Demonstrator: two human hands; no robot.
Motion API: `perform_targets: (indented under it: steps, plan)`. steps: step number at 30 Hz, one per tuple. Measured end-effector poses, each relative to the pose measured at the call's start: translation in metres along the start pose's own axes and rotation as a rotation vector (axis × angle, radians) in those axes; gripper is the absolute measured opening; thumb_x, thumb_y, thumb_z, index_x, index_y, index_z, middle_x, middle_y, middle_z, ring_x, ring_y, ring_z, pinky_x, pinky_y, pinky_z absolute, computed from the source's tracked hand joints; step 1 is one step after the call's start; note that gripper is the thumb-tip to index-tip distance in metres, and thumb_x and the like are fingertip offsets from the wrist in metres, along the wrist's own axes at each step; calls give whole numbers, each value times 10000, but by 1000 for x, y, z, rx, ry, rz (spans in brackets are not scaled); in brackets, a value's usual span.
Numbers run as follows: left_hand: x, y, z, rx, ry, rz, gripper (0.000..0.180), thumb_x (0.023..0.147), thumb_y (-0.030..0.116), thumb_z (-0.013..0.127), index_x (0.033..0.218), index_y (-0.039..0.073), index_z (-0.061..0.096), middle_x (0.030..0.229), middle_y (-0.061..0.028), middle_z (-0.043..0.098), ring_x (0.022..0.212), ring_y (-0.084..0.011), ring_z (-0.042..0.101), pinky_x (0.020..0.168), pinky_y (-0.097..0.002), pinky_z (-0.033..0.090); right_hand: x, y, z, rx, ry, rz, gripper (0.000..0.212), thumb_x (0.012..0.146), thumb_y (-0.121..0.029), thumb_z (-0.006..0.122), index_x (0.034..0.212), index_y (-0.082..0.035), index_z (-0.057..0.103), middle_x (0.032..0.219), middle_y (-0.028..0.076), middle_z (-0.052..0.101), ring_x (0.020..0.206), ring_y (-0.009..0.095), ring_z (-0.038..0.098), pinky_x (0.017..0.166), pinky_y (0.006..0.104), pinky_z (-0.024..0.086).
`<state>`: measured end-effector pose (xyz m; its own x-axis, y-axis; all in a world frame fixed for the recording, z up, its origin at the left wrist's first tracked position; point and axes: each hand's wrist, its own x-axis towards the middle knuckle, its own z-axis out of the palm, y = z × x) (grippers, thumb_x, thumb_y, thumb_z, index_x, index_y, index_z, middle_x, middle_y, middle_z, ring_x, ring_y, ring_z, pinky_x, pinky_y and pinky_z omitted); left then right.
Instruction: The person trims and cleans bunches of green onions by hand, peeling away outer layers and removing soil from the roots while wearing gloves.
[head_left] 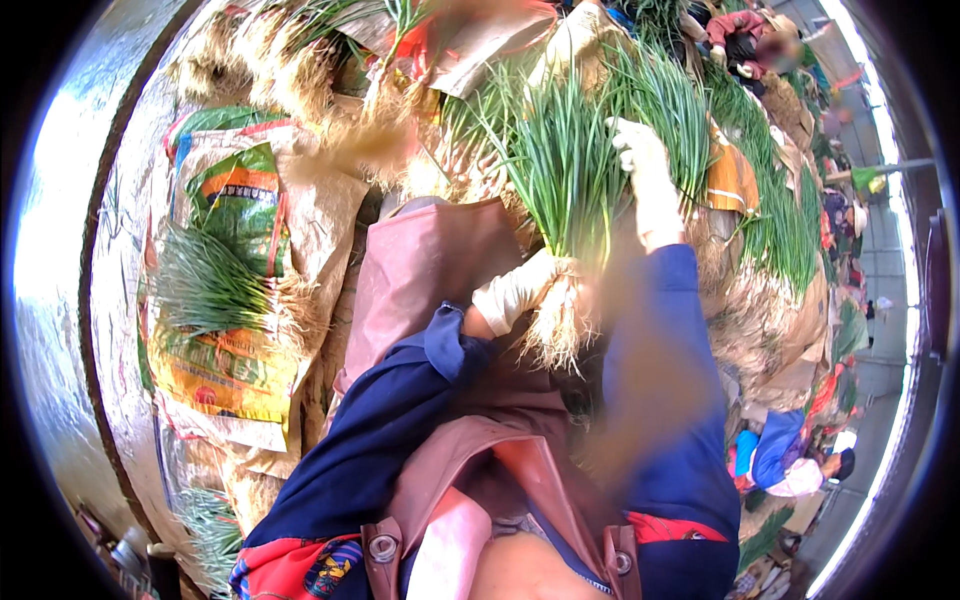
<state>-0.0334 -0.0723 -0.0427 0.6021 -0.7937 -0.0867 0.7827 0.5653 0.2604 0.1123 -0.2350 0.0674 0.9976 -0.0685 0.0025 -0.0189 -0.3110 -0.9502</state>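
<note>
My left hand (512,294), in a pale glove, is closed around the lower stems of a bunch of scallions (565,170). Its whitish roots (562,325) hang below the fist, and the long green leaves fan out upward. On the right side of the leaves is my right hand (643,165), also gloved. Its fingers are apart and slightly bent beside the leaf tips, and I see nothing gripped in them. More scallions (672,110) lie just beyond the right hand. A brownish apron (425,260) covers my lap under the left forearm.
To the left, a small scallion bunch (215,280) rests on a yellow and green printed sack (225,375). Rooty bundles (300,75) lie at the far left. A long row of scallions (770,220) runs along the right. Other people (785,450) sit at the right. Blurry smudges obscure parts of the view.
</note>
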Motion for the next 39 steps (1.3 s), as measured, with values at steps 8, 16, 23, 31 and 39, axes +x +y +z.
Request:
perform_targets:
  steps: [8,16,23,31,39]
  plan:
    - [-21,21,48,434,106,37,107,804,59,559,859,-20,607,689,-73,623,521,-141,581,496,-249,483,-81,-18,-106,-888,-1,59,288,881,-166,532,1142,-61,592,939,26,642,757,60,553,632,191,437]
    - [-10,13,52,504,127,30,162,770,106,575,887,7,629,716,-51,633,591,-145,586,556,-265,469,-56,-96,47,-855,-43,-33,430,738,-399,685,1002,-63,634,888,86,661,849,199,620,738,296,452]
    - [2,5,37,445,197,-39,94,766,78,584,809,3,620,654,-73,619,522,-159,568,498,-270,458,-4,-78,59,-962,-265,43,262,758,-329,659,796,-71,628,767,48,634,682,183,574,639,296,446]
    - [-4,10,37,365,224,-1,55,773,47,586,756,-4,595,644,-94,615,474,-169,573,425,-272,451,-18,-83,59,-162,-369,202,214,899,-150,447,966,-51,623,671,-81,542,528,13,384,486,163,303]
    - [0,9,32,374,247,-9,63,770,44,596,775,-18,584,617,-101,601,469,-177,576,440,-280,466,7,-69,39,-70,-72,64,155,889,-60,452,960,-32,587,670,-25,559,462,10,396,399,145,290]
